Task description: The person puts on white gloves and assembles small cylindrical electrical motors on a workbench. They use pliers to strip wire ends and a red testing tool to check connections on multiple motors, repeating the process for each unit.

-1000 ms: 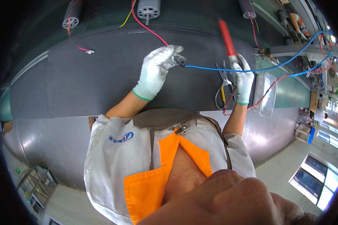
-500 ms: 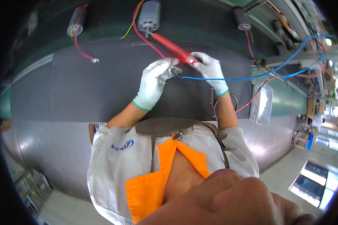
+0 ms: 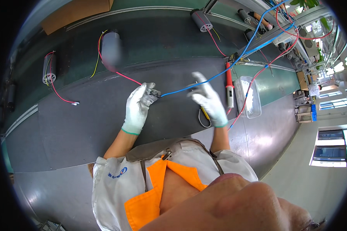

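Observation:
My left hand [image 3: 137,107], in a white glove with a green cuff, is closed around a small dark connector [image 3: 158,94] at its fingertips. A red lead [image 3: 128,78] runs from it to the grey cylindrical motor [image 3: 111,52]; a blue wire [image 3: 185,88] leads off to the right. The fingers partly hide the connector. Gloved alike, my right hand [image 3: 210,102] is raised with fingers apart, slightly blurred, beside the blue wire. By its wrist lies a grey loop with a yellow part [image 3: 205,113]. Farther right, a red probe-like tool [image 3: 229,82] with a grey end rests on the bench.
Other motors with leads stand along the far strip, one at left [image 3: 49,71] and one at right [image 3: 201,21]. A clear plastic box [image 3: 254,109] with white contents sits right of the red tool. Blue and red cables hang from the metal frame [image 3: 273,34] at far right.
My right hand has let go of the red tool, which pointed at the motor and now lies at the right. My left hand still grips the connector. The whole view has shifted.

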`<action>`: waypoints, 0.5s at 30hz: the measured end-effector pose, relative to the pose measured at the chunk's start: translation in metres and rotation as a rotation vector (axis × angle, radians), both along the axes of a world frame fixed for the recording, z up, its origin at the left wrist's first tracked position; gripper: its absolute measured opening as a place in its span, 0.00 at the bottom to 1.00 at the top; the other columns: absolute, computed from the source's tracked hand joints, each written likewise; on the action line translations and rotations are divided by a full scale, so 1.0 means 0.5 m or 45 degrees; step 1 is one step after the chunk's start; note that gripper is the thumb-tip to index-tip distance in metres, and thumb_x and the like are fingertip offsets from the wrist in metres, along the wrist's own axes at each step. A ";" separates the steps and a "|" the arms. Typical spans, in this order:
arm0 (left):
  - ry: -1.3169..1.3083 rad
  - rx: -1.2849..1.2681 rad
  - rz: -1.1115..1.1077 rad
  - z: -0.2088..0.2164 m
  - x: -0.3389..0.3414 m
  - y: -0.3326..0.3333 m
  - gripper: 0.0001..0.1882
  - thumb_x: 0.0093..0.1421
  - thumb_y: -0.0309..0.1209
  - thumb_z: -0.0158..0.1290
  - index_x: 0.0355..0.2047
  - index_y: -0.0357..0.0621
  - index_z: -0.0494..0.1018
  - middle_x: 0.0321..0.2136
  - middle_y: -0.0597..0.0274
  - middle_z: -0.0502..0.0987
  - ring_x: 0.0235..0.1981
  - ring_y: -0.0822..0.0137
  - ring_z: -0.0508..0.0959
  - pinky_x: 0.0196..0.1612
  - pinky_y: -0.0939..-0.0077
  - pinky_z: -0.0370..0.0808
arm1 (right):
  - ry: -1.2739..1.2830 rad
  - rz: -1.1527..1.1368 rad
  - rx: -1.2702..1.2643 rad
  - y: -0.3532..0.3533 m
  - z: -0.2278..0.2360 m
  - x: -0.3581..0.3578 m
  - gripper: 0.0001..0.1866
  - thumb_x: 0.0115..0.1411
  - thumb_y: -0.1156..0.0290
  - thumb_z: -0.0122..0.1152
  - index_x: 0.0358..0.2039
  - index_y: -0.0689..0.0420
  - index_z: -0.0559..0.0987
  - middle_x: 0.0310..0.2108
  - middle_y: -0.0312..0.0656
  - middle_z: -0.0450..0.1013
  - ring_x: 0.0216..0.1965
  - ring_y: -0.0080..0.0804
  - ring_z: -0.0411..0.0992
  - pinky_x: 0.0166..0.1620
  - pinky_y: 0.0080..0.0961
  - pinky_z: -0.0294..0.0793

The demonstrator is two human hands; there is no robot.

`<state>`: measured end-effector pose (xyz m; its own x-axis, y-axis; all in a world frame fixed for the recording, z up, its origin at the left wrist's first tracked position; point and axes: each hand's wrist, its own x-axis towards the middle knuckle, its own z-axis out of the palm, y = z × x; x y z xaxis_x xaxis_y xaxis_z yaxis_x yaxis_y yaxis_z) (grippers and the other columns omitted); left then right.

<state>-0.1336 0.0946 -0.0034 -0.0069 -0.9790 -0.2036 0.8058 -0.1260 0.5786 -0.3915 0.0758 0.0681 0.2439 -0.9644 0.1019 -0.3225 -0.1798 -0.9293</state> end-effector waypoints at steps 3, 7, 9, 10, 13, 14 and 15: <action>-0.246 -0.020 0.017 0.007 0.017 0.003 0.16 0.69 0.33 0.51 0.47 0.31 0.77 0.41 0.53 0.82 0.39 0.64 0.81 0.46 0.70 0.77 | -0.585 0.489 0.397 0.008 -0.020 0.099 0.25 0.71 0.60 0.57 0.58 0.68 0.74 0.40 0.48 0.81 0.39 0.33 0.80 0.44 0.28 0.79; -1.387 -0.049 0.687 0.009 0.210 0.023 0.13 0.69 0.29 0.50 0.37 0.32 0.81 0.35 0.55 0.82 0.35 0.68 0.79 0.45 0.73 0.75 | -0.680 0.099 0.016 -0.033 0.031 0.047 0.25 0.73 0.58 0.50 0.56 0.70 0.74 0.37 0.52 0.81 0.34 0.35 0.81 0.42 0.28 0.80; -2.574 0.251 1.020 -0.026 0.341 0.065 0.20 0.64 0.34 0.61 0.50 0.32 0.75 0.47 0.45 0.78 0.47 0.53 0.78 0.49 0.64 0.75 | -0.303 -0.408 0.334 -0.068 0.027 -0.004 0.25 0.70 0.60 0.58 0.57 0.69 0.76 0.30 0.47 0.81 0.33 0.25 0.80 0.35 0.24 0.79; -2.820 0.431 1.122 -0.018 0.363 0.079 0.31 0.59 0.36 0.65 0.58 0.33 0.70 0.50 0.42 0.76 0.51 0.47 0.75 0.52 0.57 0.74 | 0.411 -0.375 0.252 -0.101 -0.030 -0.085 0.19 0.67 0.65 0.62 0.51 0.66 0.80 0.28 0.41 0.80 0.28 0.18 0.78 0.30 0.19 0.76; -2.825 0.273 1.274 0.011 0.311 0.083 0.32 0.59 0.32 0.64 0.61 0.32 0.67 0.52 0.40 0.75 0.54 0.43 0.74 0.58 0.51 0.69 | 0.254 -0.210 0.413 -0.126 -0.026 -0.070 0.16 0.65 0.68 0.64 0.49 0.64 0.82 0.28 0.38 0.80 0.20 0.14 0.73 0.23 0.18 0.71; -2.646 0.177 1.033 0.024 0.268 0.075 0.31 0.59 0.30 0.62 0.61 0.33 0.67 0.54 0.42 0.74 0.55 0.45 0.73 0.59 0.53 0.68 | 0.328 -0.156 0.249 -0.160 -0.033 -0.074 0.18 0.64 0.65 0.64 0.52 0.62 0.81 0.35 0.45 0.82 0.26 0.27 0.80 0.30 0.23 0.77; -2.692 -0.069 0.944 0.028 0.225 0.059 0.29 0.60 0.28 0.59 0.61 0.33 0.68 0.56 0.43 0.74 0.56 0.44 0.73 0.62 0.55 0.66 | 0.481 -0.130 -0.083 -0.221 -0.027 -0.067 0.22 0.64 0.63 0.63 0.55 0.60 0.78 0.44 0.51 0.79 0.41 0.41 0.78 0.42 0.32 0.76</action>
